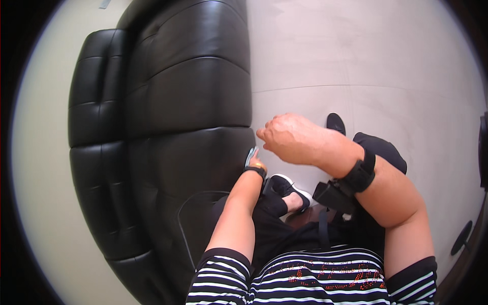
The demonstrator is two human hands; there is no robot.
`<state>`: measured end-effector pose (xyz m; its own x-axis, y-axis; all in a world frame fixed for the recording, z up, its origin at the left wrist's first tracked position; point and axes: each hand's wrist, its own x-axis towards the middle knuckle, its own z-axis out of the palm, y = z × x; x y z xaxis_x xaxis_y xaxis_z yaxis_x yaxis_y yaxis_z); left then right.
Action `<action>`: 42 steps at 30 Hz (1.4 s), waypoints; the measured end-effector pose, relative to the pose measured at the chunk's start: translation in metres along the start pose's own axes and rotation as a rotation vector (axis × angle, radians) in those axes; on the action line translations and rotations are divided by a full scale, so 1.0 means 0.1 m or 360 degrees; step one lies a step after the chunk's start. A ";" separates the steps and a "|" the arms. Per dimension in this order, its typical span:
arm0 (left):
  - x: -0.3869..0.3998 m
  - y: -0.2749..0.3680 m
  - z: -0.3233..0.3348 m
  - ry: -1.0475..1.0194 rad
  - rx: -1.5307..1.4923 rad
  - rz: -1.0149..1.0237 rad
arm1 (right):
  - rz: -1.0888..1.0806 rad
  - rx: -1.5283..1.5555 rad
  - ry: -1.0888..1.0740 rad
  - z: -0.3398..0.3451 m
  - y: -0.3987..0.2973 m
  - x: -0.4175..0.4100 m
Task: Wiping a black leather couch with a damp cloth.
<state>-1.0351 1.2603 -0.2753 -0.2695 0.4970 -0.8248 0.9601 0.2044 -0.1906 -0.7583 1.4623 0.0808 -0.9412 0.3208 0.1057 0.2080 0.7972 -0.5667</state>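
Note:
My left hand is low beside the front edge of the black leather sofa. It grips a thin, flat, light-blue object, seen almost edge-on, so its exact kind is unclear. A gold-coloured band and a black strap circle that wrist. My right hand hangs in front of me with its back to the camera and its fingers curled. Its palm is hidden, so whether it holds anything does not show. A black strap with a dark box-like device is fastened around my right forearm.
The sofa runs along the left side against a pale wall. Light floor tiles spread out to the right. A thin cable loops over the sofa seat. My black shoe is below my hands. Dark furniture edges the right rim.

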 end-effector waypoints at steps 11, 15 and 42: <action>-1.97 -0.33 -2.58 0.1001 0.0754 0.0939 | -0.0006 -0.0040 -0.0122 -0.09 -0.18 0.69; -2.34 -0.50 -2.17 0.0923 0.0661 0.1114 | -0.0057 0.0051 -0.0291 -0.11 -0.30 0.79; -1.37 -1.19 -1.69 0.1498 -0.0710 -0.0545 | 0.0007 0.0283 0.0016 0.52 0.56 -0.04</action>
<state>-1.1246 1.3110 -0.0500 -0.6478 0.7618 0.0079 0.7615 0.6473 0.0340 -0.7565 1.4789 0.0062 -0.9374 0.3301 0.1108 0.1610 0.6932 -0.7025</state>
